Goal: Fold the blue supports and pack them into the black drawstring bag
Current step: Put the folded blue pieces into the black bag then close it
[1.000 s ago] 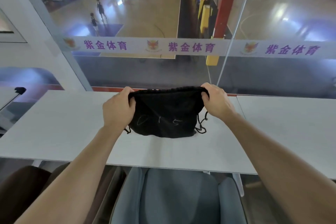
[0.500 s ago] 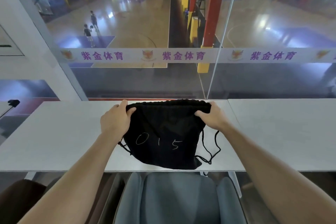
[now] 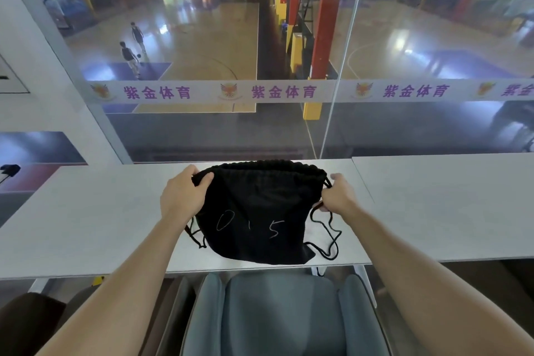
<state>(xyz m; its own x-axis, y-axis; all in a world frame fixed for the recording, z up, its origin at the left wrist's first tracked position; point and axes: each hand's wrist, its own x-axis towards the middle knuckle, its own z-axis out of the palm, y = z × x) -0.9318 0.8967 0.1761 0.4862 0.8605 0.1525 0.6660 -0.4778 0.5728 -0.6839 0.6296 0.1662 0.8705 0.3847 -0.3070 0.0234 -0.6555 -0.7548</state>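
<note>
The black drawstring bag (image 3: 260,211) lies on the white table (image 3: 101,220), with "015" chalked on its front and its gathered mouth toward the window. My left hand (image 3: 182,196) grips the bag's top left corner. My right hand (image 3: 338,196) pinches the drawstring cord at the top right corner. Loose black cords (image 3: 326,237) trail over the table on the right, and a shorter loop hangs on the left. No blue supports are visible; the bag's inside is hidden.
A grey-blue padded chair (image 3: 277,315) stands under the table's near edge. A second white table (image 3: 448,202) adjoins on the right. A glass wall (image 3: 260,124) with a printed band rises right behind the tables. A dark brown seat (image 3: 26,321) sits low left.
The bag has been lowered from a bunched hold to lie spread on the table. My right hand shifted from the bag's rim to the cord at its corner.
</note>
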